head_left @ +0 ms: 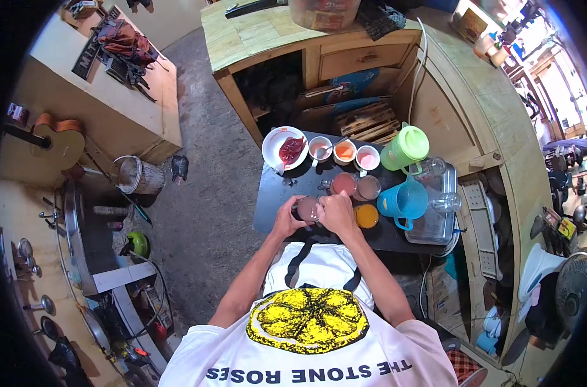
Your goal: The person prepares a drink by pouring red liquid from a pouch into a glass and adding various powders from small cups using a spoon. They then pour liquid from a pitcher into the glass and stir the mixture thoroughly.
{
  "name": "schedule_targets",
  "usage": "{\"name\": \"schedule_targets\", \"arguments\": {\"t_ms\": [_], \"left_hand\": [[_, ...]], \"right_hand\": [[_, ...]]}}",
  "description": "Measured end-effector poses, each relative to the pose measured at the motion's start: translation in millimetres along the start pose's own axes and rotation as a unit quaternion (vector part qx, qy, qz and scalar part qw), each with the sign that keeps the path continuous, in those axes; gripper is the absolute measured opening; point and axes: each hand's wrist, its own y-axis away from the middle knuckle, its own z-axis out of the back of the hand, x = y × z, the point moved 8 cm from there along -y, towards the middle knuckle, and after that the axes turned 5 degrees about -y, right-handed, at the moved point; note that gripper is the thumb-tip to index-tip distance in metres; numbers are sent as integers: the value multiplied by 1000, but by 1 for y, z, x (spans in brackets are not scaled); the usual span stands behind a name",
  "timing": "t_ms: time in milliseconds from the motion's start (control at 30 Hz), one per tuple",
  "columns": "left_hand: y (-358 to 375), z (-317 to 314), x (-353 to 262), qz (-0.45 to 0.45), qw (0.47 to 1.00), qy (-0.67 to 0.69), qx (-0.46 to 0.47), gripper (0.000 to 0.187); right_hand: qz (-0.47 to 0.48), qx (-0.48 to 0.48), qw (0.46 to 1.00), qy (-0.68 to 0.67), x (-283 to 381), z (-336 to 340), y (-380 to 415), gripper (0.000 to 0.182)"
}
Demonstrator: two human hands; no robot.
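My left hand point(285, 218) is wrapped round the side of a glass point(308, 209) with a murky pinkish-brown drink, near the front edge of a small black table point(271, 203). Close against the glass's right side, my right hand point(337, 213) is curled closed; what its fingers hold, if anything, is hidden. Just beyond stand a glass of reddish drink point(344, 184) and a glass of brownish drink point(369, 188). A glass of orange drink point(366, 217) is right of my right hand, with a blue pitcher point(396, 201) beside it.
Along the table's far side are a white bowl point(274, 140) with a dark red packet, several white cups point(320, 147), one with a spoon, and a green pitcher point(400, 151). A metal tray point(425, 226) holds clear glasses at the right. A wooden counter point(254, 45) stands behind.
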Motion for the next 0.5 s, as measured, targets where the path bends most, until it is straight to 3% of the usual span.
{"name": "schedule_targets", "arguments": {"t_ms": [100,200,300,500], "left_hand": [[1,-1,4,20,1000,21,5,83],[0,-2,4,22,999,28,5,83],[4,-2,2,24,999,27,-1,80],[1,-3,-6,12,997,51,54,83]], "right_hand": [[5,29,998,-52,-2,-13,4,19],[27,-76,995,-54,0,2,4,19],[24,-89,996,16,-4,7,3,19],[9,-48,999,22,-10,-3,8,18]]}}
